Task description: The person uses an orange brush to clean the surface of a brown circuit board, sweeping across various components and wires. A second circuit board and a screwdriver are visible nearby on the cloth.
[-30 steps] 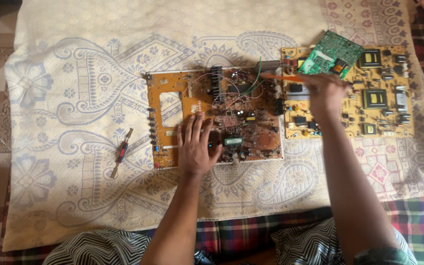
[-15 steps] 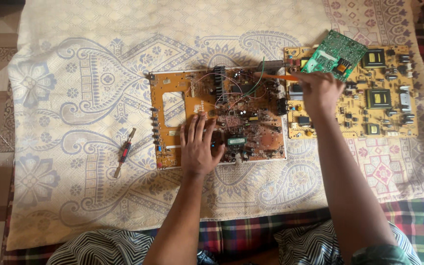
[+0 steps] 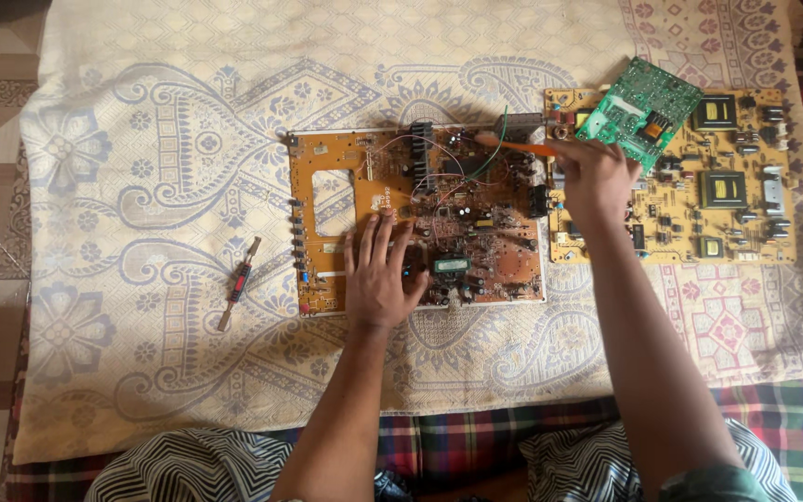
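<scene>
Orange circuit board (image 3: 346, 186): left hand (image 3: 378, 274) flat, right hand (image 3: 597, 177) gripping orange tool (image 3: 518, 146).

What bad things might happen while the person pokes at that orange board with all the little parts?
The orange tool in the right hand might slip and snag the thin wires or bend small parts. The left hand presses flat on the large circuit board, so sharp bits could prick it. The green board lies tilted on the yellow board and may slide off.
</scene>
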